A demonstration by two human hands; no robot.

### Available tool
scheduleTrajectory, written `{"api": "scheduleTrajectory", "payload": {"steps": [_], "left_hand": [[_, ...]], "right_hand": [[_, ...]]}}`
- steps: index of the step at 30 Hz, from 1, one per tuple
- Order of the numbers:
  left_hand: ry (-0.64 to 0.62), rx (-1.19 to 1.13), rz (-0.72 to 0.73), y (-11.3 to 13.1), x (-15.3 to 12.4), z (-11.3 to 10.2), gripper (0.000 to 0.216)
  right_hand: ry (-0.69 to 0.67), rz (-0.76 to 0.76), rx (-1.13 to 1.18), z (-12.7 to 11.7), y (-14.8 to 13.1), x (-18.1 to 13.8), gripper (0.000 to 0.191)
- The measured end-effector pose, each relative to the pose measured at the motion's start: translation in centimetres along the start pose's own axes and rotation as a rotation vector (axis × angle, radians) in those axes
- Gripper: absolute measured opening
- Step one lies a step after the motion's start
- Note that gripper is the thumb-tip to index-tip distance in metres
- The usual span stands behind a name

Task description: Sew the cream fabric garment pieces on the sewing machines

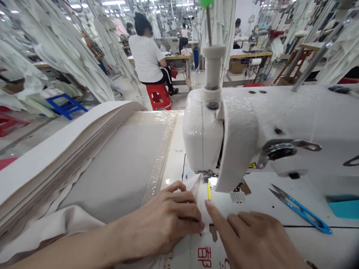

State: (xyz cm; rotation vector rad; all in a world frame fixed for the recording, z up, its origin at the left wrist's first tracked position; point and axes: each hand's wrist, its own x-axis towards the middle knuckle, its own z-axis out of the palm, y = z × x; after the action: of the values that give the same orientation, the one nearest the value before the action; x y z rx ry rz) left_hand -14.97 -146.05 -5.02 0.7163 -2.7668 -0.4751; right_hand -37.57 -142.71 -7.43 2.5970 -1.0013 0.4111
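Note:
A white sewing machine (217,138) stands in front of me, its needle and presser foot (207,176) low over the lit bed. Pale thin fabric (198,188) runs from the foot back under my left hand (168,213). That hand's fingers are curled and pressed together on the fabric, just left of the foot. My right hand (249,235) has its index finger stretched out, the tip touching or just short of the lower end of a yellow strip (209,191). The other right fingers are loosely bent, and nothing shows in them.
Blue thread snips (303,211) lie on the machine bed at right, near a turquoise block (344,208). A stack of pale cloth (117,157) covers the left side. Beyond, a person (147,56) sits on a red stool (158,96) among hanging white garments (67,45).

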Motion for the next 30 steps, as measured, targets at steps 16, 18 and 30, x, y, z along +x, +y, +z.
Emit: {"api": "scheduleTrajectory", "payload": {"steps": [16, 18, 30], "left_hand": [[0.269, 0.042, 0.104, -0.9, -2.1, 1.8, 0.031], [0.287, 0.054, 0.096, -1.5, -1.7, 1.7, 0.032], [0.244, 0.015, -0.082, -5.4, 0.7, 0.3, 0.031]], "right_hand": [[0.002, -0.058, 0.089, 0.7, -0.4, -0.3, 0.06], [-0.047, -0.044, 0.066, 1.0, -0.1, 0.0, 0.065], [-0.02, 0.011, -0.033, 1.9, 0.9, 2.7, 0.063]]}}
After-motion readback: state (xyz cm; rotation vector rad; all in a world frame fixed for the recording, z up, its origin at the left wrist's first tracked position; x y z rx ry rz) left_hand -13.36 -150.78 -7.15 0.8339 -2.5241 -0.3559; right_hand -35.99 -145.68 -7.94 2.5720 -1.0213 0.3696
